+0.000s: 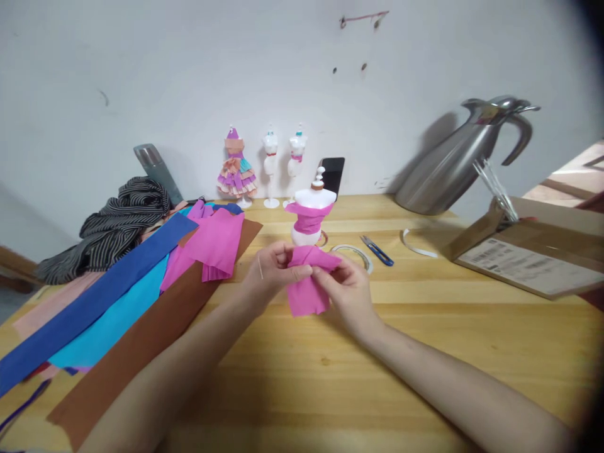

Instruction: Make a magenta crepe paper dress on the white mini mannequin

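Between my two hands is a piece of pink crepe paper [309, 299], gathered along its top and hanging down in front. My left hand [275, 275] pinches its upper left side between thumb and fingers. On the other side, the thumb and fingers of my right hand [346, 289] close on its upper right part. Just behind them stands a small white mannequin [321, 199] with a pink wrap [311, 217] around its chest and waist. Its lower part is hidden by the paper and my hands.
Strips in blue [104, 292], turquoise [116, 321], brown [136, 346] and pink [219, 242] lie at left, beside a striped cloth [113, 217]. Blue snips [377, 250], a tape roll [361, 257], a cardboard box [542, 248] and a steel jug [453, 160] are at right. A dressed mannequin [236, 170] stands behind.
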{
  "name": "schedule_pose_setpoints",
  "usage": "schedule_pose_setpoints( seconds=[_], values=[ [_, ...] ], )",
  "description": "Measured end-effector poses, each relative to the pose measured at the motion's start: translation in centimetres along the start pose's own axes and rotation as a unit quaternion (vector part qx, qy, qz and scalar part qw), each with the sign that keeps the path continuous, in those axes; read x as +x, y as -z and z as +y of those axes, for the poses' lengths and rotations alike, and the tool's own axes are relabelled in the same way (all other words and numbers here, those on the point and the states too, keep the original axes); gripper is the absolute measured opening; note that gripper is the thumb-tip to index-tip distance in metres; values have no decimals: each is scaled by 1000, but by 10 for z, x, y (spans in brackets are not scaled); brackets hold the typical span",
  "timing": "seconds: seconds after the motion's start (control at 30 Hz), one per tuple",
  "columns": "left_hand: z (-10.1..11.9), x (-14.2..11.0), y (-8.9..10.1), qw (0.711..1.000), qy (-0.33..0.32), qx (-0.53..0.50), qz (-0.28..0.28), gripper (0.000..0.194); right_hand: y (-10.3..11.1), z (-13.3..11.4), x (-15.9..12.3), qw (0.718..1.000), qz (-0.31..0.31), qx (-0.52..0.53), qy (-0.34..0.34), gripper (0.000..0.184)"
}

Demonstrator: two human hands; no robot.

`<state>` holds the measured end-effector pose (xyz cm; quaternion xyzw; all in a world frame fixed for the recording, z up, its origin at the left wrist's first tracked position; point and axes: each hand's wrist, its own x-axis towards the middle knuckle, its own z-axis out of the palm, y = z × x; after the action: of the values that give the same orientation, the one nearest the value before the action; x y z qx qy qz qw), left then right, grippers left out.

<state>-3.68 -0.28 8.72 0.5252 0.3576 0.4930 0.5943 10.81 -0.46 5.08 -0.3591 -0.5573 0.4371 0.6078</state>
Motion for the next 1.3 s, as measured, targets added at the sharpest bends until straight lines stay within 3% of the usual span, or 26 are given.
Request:
schedule_pose_setpoints(
  seconds=[0.13,0.3,0.43,0.53,0.63,0.7,0.9,1.07,1.2,1.3],
  values=[
    [5,0,4,998,48,26,-33,29,5,-2,4,999,-13,21,-31,20],
    [14,-1,14,972,7,225,-65,20,11,8,-2,998,-38,27,-40,22],
    [33,-7,22,904,-38,414,-96,24,12,14,-5,998,-54,9,-31,29],
    [37,-5,34,814,-34,570,-107,23,12,15,-7,997,-72,-4,-19,32],
    [26,6,54,701,70,708,-43,10,9,15,-10,997,-74,-23,-11,31],
    [13,15,68,670,108,734,21,11,6,15,-12,996,-77,-45,-8,30],
    [-14,28,88,624,124,759,136,30,0,19,-21,985,-115,-130,27,31],
    [-19,25,86,595,102,778,172,32,0,23,-27,970,-149,-170,90,31],
    [-28,27,92,561,113,791,216,36,-1,25,-30,963,-168,-186,102,32],
    [-30,30,103,561,134,785,227,35,-3,26,-31,957,-180,-200,107,33]
  ],
)
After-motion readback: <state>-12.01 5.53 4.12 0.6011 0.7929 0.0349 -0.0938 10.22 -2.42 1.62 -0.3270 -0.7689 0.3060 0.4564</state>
